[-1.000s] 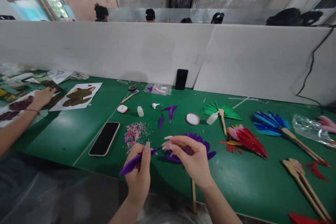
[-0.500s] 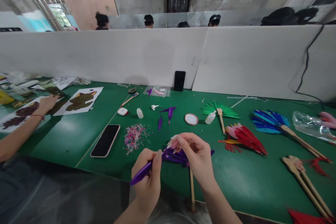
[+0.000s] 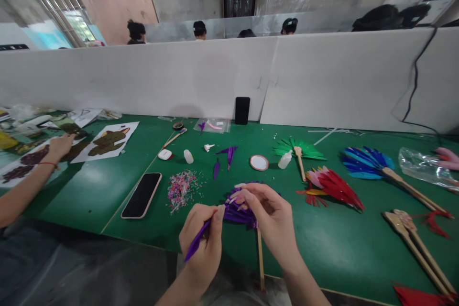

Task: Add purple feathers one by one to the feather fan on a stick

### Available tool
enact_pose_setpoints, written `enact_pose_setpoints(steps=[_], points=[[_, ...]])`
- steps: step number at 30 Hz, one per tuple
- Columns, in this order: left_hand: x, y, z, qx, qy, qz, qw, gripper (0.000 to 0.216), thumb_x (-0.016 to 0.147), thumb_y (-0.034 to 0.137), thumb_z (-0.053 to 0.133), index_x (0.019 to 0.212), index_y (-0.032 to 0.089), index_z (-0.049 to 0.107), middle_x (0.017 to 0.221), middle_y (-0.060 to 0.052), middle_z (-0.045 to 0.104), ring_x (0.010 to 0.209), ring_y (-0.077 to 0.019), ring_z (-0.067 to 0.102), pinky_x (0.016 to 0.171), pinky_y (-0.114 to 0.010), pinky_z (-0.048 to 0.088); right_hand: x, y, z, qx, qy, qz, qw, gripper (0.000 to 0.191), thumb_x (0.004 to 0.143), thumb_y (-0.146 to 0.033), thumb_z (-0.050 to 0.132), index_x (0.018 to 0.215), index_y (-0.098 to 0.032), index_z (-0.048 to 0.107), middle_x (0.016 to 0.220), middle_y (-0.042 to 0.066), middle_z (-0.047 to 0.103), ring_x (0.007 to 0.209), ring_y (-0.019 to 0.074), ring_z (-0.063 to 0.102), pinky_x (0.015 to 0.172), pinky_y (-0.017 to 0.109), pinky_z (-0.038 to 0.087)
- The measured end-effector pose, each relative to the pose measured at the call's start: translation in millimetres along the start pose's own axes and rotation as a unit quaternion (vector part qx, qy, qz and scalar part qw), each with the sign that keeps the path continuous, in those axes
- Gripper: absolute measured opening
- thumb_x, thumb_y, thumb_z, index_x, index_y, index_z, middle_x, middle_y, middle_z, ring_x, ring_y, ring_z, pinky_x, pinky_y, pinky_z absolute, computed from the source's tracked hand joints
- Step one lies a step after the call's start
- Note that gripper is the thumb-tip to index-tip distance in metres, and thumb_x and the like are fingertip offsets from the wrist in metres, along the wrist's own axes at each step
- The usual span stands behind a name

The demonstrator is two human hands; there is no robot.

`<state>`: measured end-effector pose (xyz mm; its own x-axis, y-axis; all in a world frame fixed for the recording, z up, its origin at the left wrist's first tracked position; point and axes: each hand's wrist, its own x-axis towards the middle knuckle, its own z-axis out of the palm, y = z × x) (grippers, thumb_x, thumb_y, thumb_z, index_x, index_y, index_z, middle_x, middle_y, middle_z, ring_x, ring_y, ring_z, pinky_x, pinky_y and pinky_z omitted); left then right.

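Observation:
My left hand [image 3: 202, 241] is closed around a purple feather [image 3: 195, 244], pinched between thumb and fingers with its tip pointing down-left. My right hand [image 3: 270, 222] grips a purple feather fan [image 3: 238, 213] on a wooden stick [image 3: 260, 258], fingers curled over the feathers. Both hands meet just above the near edge of the green table [image 3: 322, 244]. Loose purple feathers [image 3: 225, 155] lie farther back.
A black phone [image 3: 141, 195] and a pile of coloured bits [image 3: 181, 186] lie to the left. Green [image 3: 299, 149], red [image 3: 333, 186] and blue [image 3: 366, 162] feather fans, a glue bottle [image 3: 286, 159] and a round lid [image 3: 258, 162] lie to the right. Another person's arm [image 3: 28, 181] rests at the far left.
The purple fan has been lifted off the table into my right hand and drawn nearer. My left hand has tilted its feather steeper and moved right, close to the fan.

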<state>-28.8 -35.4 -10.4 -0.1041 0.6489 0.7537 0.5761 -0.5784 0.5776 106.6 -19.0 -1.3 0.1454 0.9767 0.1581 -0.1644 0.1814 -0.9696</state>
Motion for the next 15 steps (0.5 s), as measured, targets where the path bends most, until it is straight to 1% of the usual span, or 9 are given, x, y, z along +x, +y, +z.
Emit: enact_pose_setpoints(steps=[3,5,7,9,12,15], points=[[2.9,-0.3,-0.1,0.001,0.001,0.031,1.0,0.012,0.086,0.01,0.057,0.077,0.018,0.059,0.063,0.002,0.059,0.055,-0.0097,0.056,0.053,-0.02,0.046,3.1,2.8,-0.9,0.009,-0.014,0.034,0.999,0.019,0.081,-0.038,0.067,0.082,-0.019,0.068,0.075,0.005,0.074,0.067,0.0164,0.07,0.063,0.026,0.058],[4.6,-0.9,-0.6,-0.004,0.002,0.06,0.998,0.011,0.086,0.009,0.058,0.079,0.017,0.06,0.063,0.0,0.062,0.055,-0.0101,0.058,0.053,-0.02,0.047,5.7,4.3,-0.6,0.022,-0.032,0.04,0.998,0.021,0.082,-0.04,0.066,0.08,-0.019,0.067,0.074,0.005,0.074,0.065,0.0156,0.069,0.061,0.025,0.057],[5.4,-2.6,-1.2,-0.006,0.0,0.083,0.997,0.01,0.086,0.007,0.058,0.082,0.016,0.061,0.065,-0.001,0.063,0.057,-0.0103,0.059,0.055,-0.02,0.049,7.6,4.9,0.7,0.038,-0.039,0.038,0.998,0.022,0.083,-0.04,0.066,0.079,-0.018,0.066,0.073,0.004,0.073,0.064,0.0149,0.068,0.061,0.025,0.056],[5.4,-5.3,-1.5,-0.006,-0.001,0.093,0.996,0.009,0.085,0.006,0.059,0.083,0.015,0.061,0.065,-0.001,0.063,0.058,-0.0102,0.06,0.056,-0.02,0.05,8.0,4.9,2.9,0.048,-0.033,0.033,0.998,0.022,0.083,-0.041,0.065,0.078,-0.019,0.064,0.07,0.003,0.072,0.064,0.0142,0.068,0.062,0.024,0.056],[4.7,-10.1,-1.5,-0.007,0.002,0.104,0.995,0.009,0.084,0.004,0.06,0.085,0.014,0.062,0.067,-0.002,0.063,0.059,-0.0101,0.06,0.057,-0.019,0.051,6.8,5.4,6.6,0.039,-0.023,0.022,0.999,0.023,0.086,-0.041,0.062,0.078,-0.019,0.063,0.068,0.001,0.069,0.063,0.0132,0.066,0.063,0.024,0.055],[4.5,-13.1,-1.8,-0.006,0.006,0.115,0.993,0.01,0.084,0.004,0.061,0.086,0.013,0.062,0.068,-0.002,0.064,0.06,-0.0101,0.061,0.057,-0.019,0.051,5.3,7.8,9.3,0.021,-0.017,0.014,1.0,0.025,0.088,-0.042,0.058,0.08,-0.02,0.062,0.07,0.001,0.068,0.065,0.0133,0.065,0.064,0.024,0.054]])
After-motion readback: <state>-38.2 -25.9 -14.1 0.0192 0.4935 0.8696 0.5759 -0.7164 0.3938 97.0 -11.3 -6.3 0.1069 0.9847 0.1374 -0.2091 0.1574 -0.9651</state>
